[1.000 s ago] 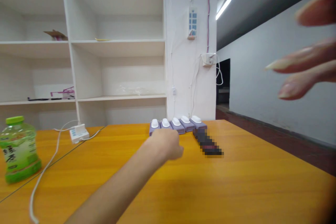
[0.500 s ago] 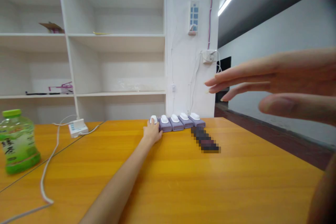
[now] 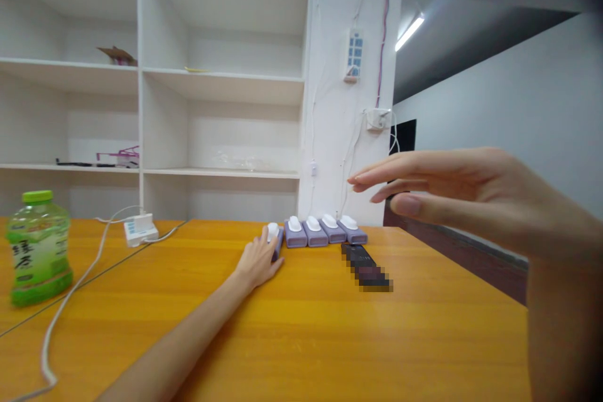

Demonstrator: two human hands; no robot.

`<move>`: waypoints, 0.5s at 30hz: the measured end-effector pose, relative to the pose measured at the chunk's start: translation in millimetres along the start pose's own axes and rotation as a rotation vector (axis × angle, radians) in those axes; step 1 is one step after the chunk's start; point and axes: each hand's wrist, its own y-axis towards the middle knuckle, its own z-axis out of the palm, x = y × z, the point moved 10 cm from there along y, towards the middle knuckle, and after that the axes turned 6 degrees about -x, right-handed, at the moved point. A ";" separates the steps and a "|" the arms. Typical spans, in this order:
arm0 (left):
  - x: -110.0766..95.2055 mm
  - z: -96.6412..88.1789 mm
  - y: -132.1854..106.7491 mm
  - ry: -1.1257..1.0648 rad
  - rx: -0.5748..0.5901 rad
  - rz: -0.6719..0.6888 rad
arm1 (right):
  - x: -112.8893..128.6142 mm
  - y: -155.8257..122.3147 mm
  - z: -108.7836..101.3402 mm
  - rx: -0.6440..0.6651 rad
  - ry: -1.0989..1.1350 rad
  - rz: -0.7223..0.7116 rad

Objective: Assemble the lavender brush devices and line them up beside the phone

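A white shelf unit fills the far wall, its bays mostly bare. To its right stands a white pillar hung with wires and a socket strip. In front of both runs a wide orange wooden counter.

The right hand is raised close to the camera on the right side, well above the counter. Its palm faces down, the fingers stretch out level towards the left, and the thumb lies just beneath them. Its grip is wide and holds nothing.

The left arm reaches from the bottom edge straight out across the counter, nearly fully extended. The left hand lies low on the wood, palm down, near the counter's far edge.

A green drink bottle with a green cap stands upright at the far left. A white cable snakes across the counter beside it to a small white box by the shelves. A dark, blurred-out slab lies flat to the right of the left hand.

Four small purple blocks with white tops sit side by side in a row at the back edge, just behind the slab. A fifth block sits at the row's left end, turned a little askew. The left fingertips rest on its near side, touching it. Whether the grip closes around the block cannot be told, since the thumb is hidden.
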 end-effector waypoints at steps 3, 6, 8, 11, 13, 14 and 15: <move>-0.8 -18.6 -22.4 -0.043 0.012 0.103 | -19.7 2.1 16.4 0.101 0.021 0.100; -8.8 -35.8 -49.8 -0.156 0.046 0.249 | -31.6 7.0 40.4 0.190 0.046 0.150; -27.2 -47.1 -68.8 -0.311 0.071 0.399 | -40.5 8.7 66.2 0.293 0.072 0.192; -58.8 -62.0 -88.1 -0.480 0.073 0.566 | -61.0 3.1 116.7 0.511 0.077 0.220; -71.4 -68.3 -88.5 -0.481 0.025 0.581 | -86.1 -7.4 151.6 0.648 0.012 0.243; -73.4 -71.2 -85.4 -0.466 -0.013 0.565 | -103.1 -14.2 167.6 0.699 -0.054 0.272; -71.8 -73.9 -81.0 -0.451 -0.056 0.535 | -120.1 -19.3 180.7 0.710 -0.135 0.294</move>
